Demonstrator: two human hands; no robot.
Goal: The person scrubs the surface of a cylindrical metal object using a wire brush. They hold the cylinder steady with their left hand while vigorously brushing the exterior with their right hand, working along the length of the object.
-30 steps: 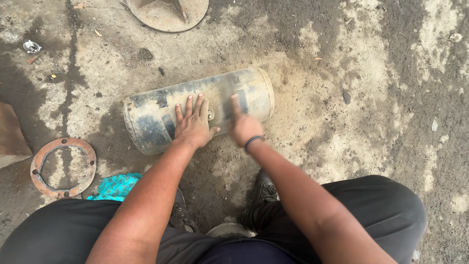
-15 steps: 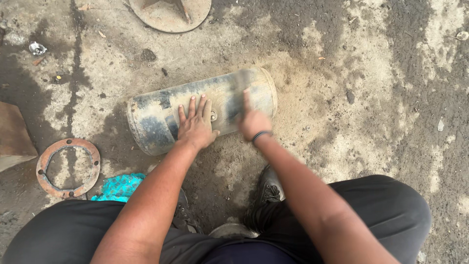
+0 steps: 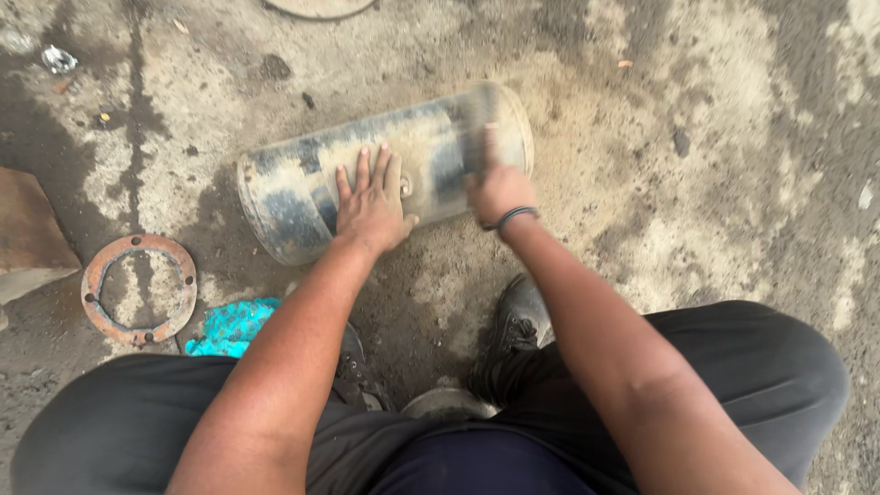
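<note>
Both hands (image 3: pixel 371 209) (image 3: pixel 498 188) press a dusty cylinder (image 3: pixel 385 170) on stained concrete ground (image 3: pixel 715 137).

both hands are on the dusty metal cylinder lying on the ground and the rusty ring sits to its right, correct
Not quite. In the head view, the left hand and right hand do rest on the cylinder, but the rusty ring lies to its left, beside the turquoise cloth.

Both forearms are bare, with no sleeves in sight. The right hand (image 3: pixel 498 190) has a thin dark band (image 3: pixel 513 217) around its wrist; the left hand (image 3: pixel 371 209) wears nothing. Dark trousers (image 3: pixel 761 367) cover the legs, ending in scuffed black laced shoes (image 3: pixel 518 316).
</note>
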